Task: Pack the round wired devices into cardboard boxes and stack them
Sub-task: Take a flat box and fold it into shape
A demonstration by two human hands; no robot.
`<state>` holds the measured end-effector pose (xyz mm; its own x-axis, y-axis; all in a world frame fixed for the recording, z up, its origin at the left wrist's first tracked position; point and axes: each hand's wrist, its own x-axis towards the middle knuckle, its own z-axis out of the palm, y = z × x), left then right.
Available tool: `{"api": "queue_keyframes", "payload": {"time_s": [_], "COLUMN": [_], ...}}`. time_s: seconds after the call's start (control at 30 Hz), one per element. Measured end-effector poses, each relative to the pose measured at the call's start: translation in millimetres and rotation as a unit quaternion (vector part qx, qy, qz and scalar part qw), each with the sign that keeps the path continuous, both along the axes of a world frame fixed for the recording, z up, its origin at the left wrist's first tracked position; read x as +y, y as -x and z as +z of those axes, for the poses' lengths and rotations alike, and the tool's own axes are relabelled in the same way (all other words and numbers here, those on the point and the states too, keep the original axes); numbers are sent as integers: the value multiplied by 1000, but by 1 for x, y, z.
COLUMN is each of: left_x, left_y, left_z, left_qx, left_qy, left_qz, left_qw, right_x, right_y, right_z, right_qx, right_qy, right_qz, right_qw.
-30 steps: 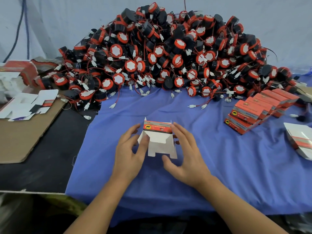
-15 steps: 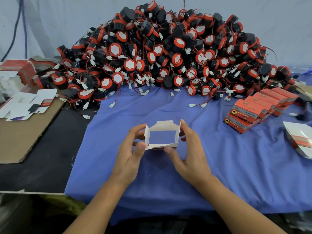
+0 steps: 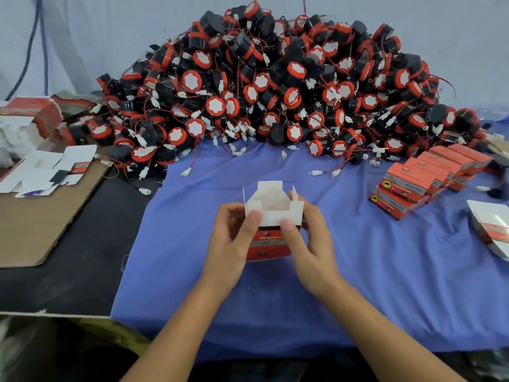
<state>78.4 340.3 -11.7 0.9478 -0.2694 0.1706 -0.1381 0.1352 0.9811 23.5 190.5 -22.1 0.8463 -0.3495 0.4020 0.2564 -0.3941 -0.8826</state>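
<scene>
A small cardboard box (image 3: pixel 271 216), white inside and red outside, stands open-topped over the blue cloth (image 3: pixel 358 271) in front of me. My left hand (image 3: pixel 230 244) grips its left side, thumb on the front wall. My right hand (image 3: pixel 309 241) grips the right side, thumb on the front wall too. The box's flaps stick up and nothing shows inside it. A big heap of round black-and-red wired devices (image 3: pixel 275 86) fills the back of the table.
Closed red boxes (image 3: pixel 424 177) lie in overlapping rows at the right. Flat white box blanks (image 3: pixel 493 227) sit at the far right edge, more blanks (image 3: pixel 46 172) on brown cardboard (image 3: pixel 33 230) at the left. Loose white connectors trail from the heap onto the cloth.
The flat blank became an open tube half a second ago; now both hands have turned it upright, with the red face toward me and the flaps up, slightly nearer to me.
</scene>
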Motion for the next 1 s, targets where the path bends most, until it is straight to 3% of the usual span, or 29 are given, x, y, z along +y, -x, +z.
{"api": "queue_keyframes", "payload": {"time_s": [0.1,0.27,0.67,0.83,1.0], "left_x": [-12,-19,-21,-18,-19], "left_y": [5,12,26,22,28], "left_z": [9,15,31,32,31], "left_qx": [47,76,67,142,147], "left_qy": [32,51,0,75,82], "left_qz": [29,29,-39,-133,-85], "left_qw": [998,995,997,978,982], "right_x": [18,29,38,33,33], "right_y": [-5,-5,10,19,25], "right_z": [16,30,43,54,58], "right_qx": [7,-12,-5,31,24], "right_qy": [-147,-240,-222,-273,-287], "right_qz": [-2,-34,-59,-39,-43], "right_qw": [989,970,973,961,957]}}
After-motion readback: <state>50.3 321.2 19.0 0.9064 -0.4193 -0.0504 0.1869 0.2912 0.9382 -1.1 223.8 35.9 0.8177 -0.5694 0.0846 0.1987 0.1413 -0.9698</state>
